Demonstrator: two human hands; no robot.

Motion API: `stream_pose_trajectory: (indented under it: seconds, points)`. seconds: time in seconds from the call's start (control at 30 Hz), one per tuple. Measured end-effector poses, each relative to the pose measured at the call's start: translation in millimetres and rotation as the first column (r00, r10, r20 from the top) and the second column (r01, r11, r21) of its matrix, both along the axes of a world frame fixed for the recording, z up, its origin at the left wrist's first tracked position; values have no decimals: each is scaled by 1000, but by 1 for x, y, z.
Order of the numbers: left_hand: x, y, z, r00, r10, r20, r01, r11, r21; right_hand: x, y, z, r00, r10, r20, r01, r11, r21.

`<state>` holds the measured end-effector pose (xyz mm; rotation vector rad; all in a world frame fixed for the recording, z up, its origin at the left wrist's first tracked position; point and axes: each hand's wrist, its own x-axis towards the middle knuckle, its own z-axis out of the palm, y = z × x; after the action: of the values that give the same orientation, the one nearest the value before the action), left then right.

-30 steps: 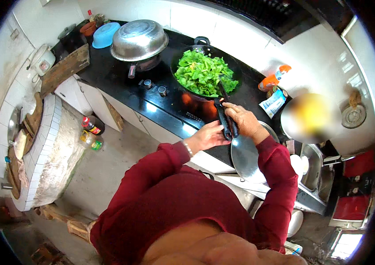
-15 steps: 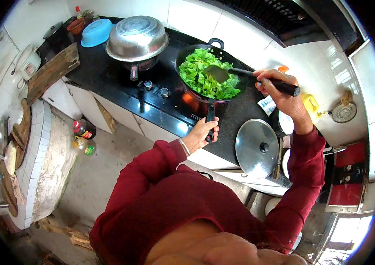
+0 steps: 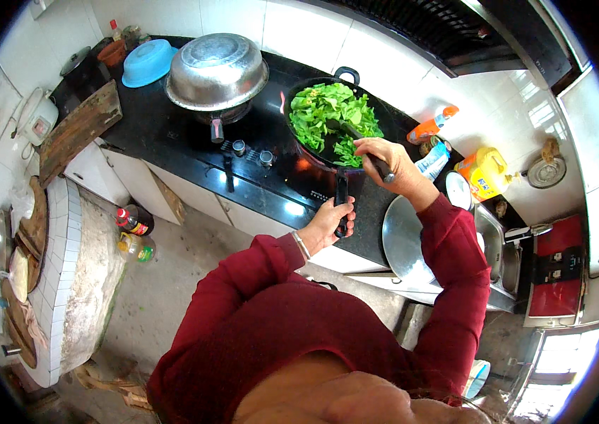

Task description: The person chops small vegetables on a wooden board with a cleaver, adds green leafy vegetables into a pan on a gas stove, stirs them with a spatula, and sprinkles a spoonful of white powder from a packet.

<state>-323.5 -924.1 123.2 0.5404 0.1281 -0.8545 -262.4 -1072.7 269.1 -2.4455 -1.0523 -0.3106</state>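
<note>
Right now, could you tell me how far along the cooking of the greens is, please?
Done: the lid is off and lies on the counter, and the wok is full of greens. In hand: the left hand steadies the wok handle while the right hand stirs with a spatula. Left: the leaves look bright and barely wilted, so probably more cooking.

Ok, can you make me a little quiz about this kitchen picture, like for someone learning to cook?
1. True or false: the left hand grips the black handle of the pan.
2. What fills the pan? A) green leaves B) red soup C) rice
3. Fill in: the right hand holds a dark ______ that reaches into the green leaves.

Key:
1. True.
2. A, green leaves.
3. Utensil; its handle is in the hand and its end is among the leaves.

Extra look: a steel bowl sits upside down to the left of the pan, and a round metal lid lies on the counter by the right arm.
</note>
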Motion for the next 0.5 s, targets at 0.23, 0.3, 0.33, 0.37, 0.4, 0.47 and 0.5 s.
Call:
stream_pose_trajectory:
  seconds: [0.23,0.3,0.33,0.37,0.4,0.47,0.5]
  points:
    - [0,2,1,1000,-7,-1,7,1000,14,-3,-34,2,996,-40,-77,33,994,-101]
    - [1,5,1,1000,3,8,-3,1000,21,-17,-27,34,999,-33,0,33,999,-17]
    - [2,5,0,1000,5,13,-5,1000,25,-17,-29,48,999,-18,29,18,1000,17]
    - [2,6,-1,999,23,35,-25,998,51,-12,-31,53,997,-47,61,45,999,30]
    - [2,6,1,999,27,33,-28,998,47,-8,-33,57,992,-87,94,83,996,43]
    - [0,1,2,1000,12,18,-12,999,40,14,-37,55,985,-83,152,84,996,3]
    - [-1,0,3,999,17,36,-18,999,45,32,-39,42,984,-56,167,53,998,22]
